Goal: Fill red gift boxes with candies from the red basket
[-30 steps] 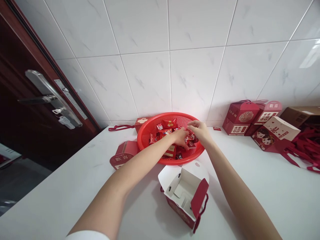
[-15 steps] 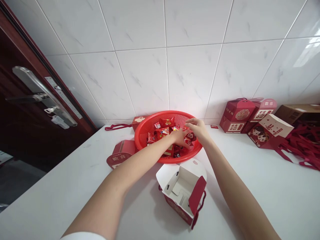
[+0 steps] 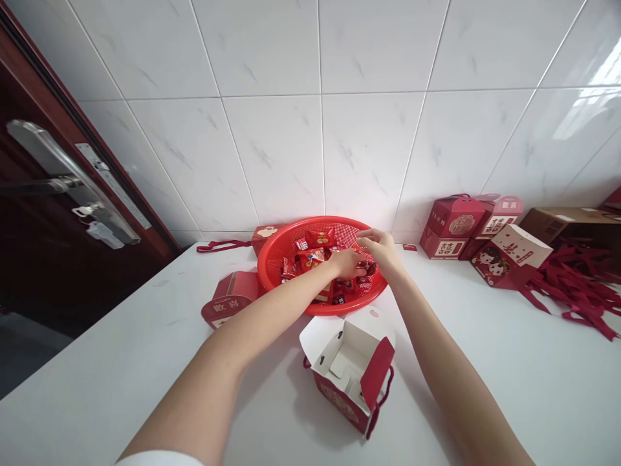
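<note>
A red plastic basket (image 3: 272, 285) with perforated sides stands against the tiled wall, with red-wrapped candies (image 3: 310, 260) in it. My left hand (image 3: 347, 263) reaches into its right half, fingers drawn in around a wrapped candy (image 3: 365, 266); its fingertips are partly hidden. Over the right rim curves my right hand (image 3: 381, 251), fingers bent and slightly apart, close to the left one, with nothing visible in it. Nearer to me sits a small red gift box (image 3: 342, 395), its white-lined flaps open and its inside bare, with dark red cord at the sides.
Left of the basket lies a closed red box (image 3: 230, 298); another box (image 3: 264, 238) with a ribbon is behind. At right stand several red gift boxes (image 3: 453, 226), a tangle of red ribbons (image 3: 577, 285) and a cardboard carton (image 3: 557, 220). A door handle (image 3: 72, 184) is at far left.
My left hand's spread fingers have closed in on the candies. My right hand stays over the basket's right rim. The view has shifted slightly to the right.
</note>
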Tool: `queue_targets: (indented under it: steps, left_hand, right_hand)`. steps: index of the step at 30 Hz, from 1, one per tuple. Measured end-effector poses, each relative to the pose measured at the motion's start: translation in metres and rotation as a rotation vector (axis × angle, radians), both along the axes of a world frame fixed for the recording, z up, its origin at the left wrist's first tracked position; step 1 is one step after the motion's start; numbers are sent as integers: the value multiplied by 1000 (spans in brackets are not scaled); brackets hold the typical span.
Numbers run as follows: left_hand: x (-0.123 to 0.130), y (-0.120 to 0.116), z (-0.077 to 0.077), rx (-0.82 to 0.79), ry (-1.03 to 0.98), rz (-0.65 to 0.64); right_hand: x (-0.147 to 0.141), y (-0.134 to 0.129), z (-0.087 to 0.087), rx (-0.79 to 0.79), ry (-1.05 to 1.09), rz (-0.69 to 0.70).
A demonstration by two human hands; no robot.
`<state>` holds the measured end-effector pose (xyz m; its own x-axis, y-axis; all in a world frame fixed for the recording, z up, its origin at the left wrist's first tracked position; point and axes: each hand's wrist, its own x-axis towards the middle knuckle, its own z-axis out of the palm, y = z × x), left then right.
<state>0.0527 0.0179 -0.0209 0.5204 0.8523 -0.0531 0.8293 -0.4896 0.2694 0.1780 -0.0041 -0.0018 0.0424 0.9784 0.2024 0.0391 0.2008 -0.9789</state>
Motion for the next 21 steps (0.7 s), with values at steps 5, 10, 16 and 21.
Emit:
queue_targets:
  steps: [5, 10, 16, 21]
  left_hand:
    - [-3, 1, 0, 12, -137, 24]
    - [-11, 8, 10, 45, -335, 113]
    - [-28, 18, 33, 75, -678, 218]
    - [-34, 18, 39, 28, -890, 226]
  right_hand:
    - [0, 3, -3, 32, 15, -9]
    - [0, 0, -1, 19, 50, -25]
    - [1, 1, 0, 39, 148, -66]
    - [-1, 4, -2, 22, 148, 22]
